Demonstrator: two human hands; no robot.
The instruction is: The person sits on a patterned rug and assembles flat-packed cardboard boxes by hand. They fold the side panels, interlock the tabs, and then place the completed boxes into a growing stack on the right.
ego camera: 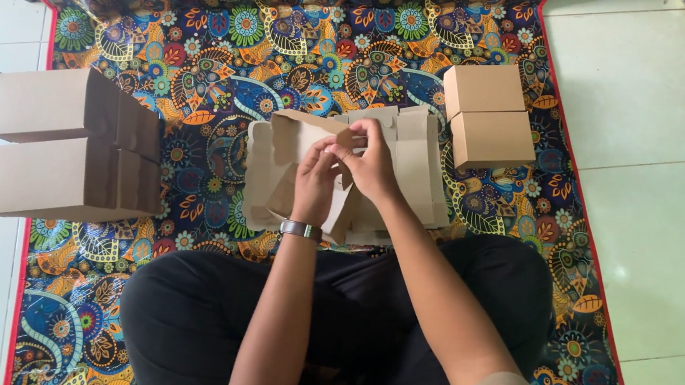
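Head view, looking down on a seated person with crossed legs in dark trousers. The left hand (315, 175), a watch (301, 230) on its wrist, and the right hand (374, 166) meet at the middle of a flat die-cut cardboard blank (297, 146), both closed in a pinch on a flap near its upper edge. The blank is half raised, its left panel lifted and folded inward, so it appears to be partway from sheet to box: no wall stands finished and no lid is closed.

Directly under the hands and just beyond them lies a stack of further flat blanks (416, 162), unfolded, so work seemingly remains. Beyond the right hand and to its outer side stand two small closed cardboard boxes (491, 115), touching one another. Well out from the left hand, two larger folded boxes (71, 145) rest one against the other, half on the patterned mat (231, 48) and half on the pale tiled floor (655, 164).

Hidden or unclear: the fingertips overlap, so which flap each holds cannot be told; the number of blanks in the stack is not countable; the blank's lower edge is covered by the forearms; a dark object at the upper right corner is cut off.
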